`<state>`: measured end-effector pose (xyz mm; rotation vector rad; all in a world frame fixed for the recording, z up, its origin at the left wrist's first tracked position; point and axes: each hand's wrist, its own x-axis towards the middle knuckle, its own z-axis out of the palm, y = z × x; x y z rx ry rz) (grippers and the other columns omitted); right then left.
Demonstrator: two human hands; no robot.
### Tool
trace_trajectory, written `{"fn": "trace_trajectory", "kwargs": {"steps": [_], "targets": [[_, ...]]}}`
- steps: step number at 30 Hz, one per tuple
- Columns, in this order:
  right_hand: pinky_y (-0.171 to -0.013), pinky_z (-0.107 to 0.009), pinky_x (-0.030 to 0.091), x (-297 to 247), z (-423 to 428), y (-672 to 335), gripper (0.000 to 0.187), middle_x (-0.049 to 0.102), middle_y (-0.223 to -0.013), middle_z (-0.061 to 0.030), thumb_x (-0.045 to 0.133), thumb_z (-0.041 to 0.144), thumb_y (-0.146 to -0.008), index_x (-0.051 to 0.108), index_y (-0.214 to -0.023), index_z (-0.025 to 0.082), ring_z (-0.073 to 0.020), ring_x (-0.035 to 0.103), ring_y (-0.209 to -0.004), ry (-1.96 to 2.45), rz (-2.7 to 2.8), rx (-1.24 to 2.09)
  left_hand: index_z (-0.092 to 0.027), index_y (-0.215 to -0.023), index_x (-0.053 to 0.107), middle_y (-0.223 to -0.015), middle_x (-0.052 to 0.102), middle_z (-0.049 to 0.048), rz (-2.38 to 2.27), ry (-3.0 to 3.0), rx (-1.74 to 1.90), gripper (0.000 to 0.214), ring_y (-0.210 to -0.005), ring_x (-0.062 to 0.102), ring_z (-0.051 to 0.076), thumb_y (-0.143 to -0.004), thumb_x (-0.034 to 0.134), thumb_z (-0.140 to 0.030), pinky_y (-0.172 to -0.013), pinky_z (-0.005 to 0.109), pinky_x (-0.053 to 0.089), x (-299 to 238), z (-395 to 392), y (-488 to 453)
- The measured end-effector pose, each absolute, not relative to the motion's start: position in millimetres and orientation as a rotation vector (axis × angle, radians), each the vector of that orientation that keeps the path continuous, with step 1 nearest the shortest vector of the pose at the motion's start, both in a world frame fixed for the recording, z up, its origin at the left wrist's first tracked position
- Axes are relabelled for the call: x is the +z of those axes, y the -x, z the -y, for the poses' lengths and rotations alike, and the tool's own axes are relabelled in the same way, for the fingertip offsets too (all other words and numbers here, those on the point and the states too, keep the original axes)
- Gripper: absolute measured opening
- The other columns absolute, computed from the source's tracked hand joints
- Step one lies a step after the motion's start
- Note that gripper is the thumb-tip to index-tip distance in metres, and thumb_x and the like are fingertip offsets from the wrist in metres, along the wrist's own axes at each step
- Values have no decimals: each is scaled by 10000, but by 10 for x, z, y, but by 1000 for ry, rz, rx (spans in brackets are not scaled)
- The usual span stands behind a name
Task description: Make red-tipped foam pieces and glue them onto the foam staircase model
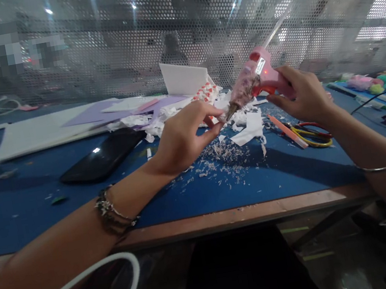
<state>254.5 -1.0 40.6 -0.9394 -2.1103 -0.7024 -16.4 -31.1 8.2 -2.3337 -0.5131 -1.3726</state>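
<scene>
My right hand [301,93] is wrapped round the handle of a pink hot glue gun [247,82], with a clear glue stick [275,30] rising from its back end. The gun points down and left, its dark nozzle at the fingertips of my left hand [191,132]. Those fingers are pinched on a small white piece [223,116], perhaps paper or foam; its shape is mostly hidden. Below both hands, white shreds [225,158] and a larger white scrap [249,129] lie on the blue table [202,197].
A black phone [105,155] lies left of my left hand. White and lilac sheets [91,115] are behind it, with an upright white board [185,77]. Scissors [313,135] and an orange cutter [288,131] lie under my right hand. A perforated metal screen [122,42] stands behind.
</scene>
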Motion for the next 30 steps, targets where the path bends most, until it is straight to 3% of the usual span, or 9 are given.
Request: {"fn": "trace_trajectory", "kwargs": {"steps": [11, 20, 30], "targets": [[-497, -264, 247, 425, 23, -2538, 236, 420, -605, 11, 549, 415, -768, 460, -790, 197, -96, 315, -497, 947, 2127, -695, -228, -928, 528, -775, 624, 1, 510, 2311, -1369, 164, -644, 618, 124, -794, 574, -144, -612, 265, 515, 73, 294, 171], [-515, -266, 250, 426, 28, -2530, 248, 366, -597, 20, 524, 441, -773, 453, -817, 207, -107, 327, -512, 1031, 2080, -730, -184, -901, 554, -786, 651, 5, 476, 2277, -1413, 139, -638, 626, 114, -774, 604, -156, -596, 242, 524, 76, 304, 155], [-494, -260, 205, 456, -27, -2590, 330, 340, -585, 34, 558, 455, -767, 343, -734, 207, -80, 256, -490, 1060, 1948, -688, -230, -894, 548, -743, 650, -6, 568, 2317, -1445, 114, -626, 629, 134, -791, 595, -214, -588, 274, 525, 75, 308, 155]]}}
